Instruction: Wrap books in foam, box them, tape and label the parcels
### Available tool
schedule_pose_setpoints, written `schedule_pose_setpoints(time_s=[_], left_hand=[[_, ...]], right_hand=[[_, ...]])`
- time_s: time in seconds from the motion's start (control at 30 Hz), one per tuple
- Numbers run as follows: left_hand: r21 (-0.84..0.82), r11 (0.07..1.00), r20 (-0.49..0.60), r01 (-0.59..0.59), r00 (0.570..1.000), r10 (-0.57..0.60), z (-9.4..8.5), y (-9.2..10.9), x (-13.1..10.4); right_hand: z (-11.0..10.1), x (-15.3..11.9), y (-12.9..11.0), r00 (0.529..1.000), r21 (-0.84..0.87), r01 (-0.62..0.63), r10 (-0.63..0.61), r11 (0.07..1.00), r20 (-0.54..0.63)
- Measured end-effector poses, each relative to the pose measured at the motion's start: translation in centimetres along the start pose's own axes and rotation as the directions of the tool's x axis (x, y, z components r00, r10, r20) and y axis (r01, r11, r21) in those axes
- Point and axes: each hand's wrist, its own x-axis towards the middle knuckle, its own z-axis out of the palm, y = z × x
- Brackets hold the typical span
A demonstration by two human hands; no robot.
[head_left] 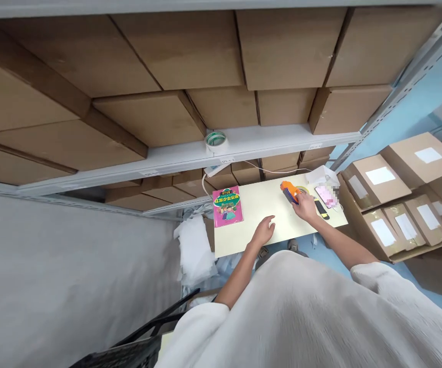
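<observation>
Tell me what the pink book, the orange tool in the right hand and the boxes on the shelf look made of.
Pink book: probably paper with a smooth, perhaps glossy cover, judging by its bright print.
Orange tool, in the right hand: likely hard plastic, from its even, vivid colour; finish too small to judge.
Boxes: matt cardboard, from their plain brown faces and square edges.

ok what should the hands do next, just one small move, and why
Probably move the left hand toward the pink book: that hand looks free, the right hand grips the orange tool, and the book lies untouched on the table.
</observation>
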Motion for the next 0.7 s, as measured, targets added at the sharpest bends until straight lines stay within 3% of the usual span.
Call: schedule_pose_setpoints(time_s=[0.13,0.3,0.7], left_hand=[[0.044,0.998,0.05,0.049,0.997,-0.051,0.9,-0.1,-0.6],[0.092,0.992,0.078,0.089,0.992,-0.096,1.4,0.0,-1.0],[0.095,0.983,0.003,0.158,0.987,-0.159,3.0,1.8,-1.3]], right_hand=[[4.4,-1.9,3.9,0.979,-0.004,-0.17,0.169,0.986,0.111],[7.4,-3.3,7.5,0.96,0.027,-0.242,0.235,0.97,0.149],[10.6,-3.1,9.4,0.959,0.037,-0.226,0.215,0.973,0.184]])
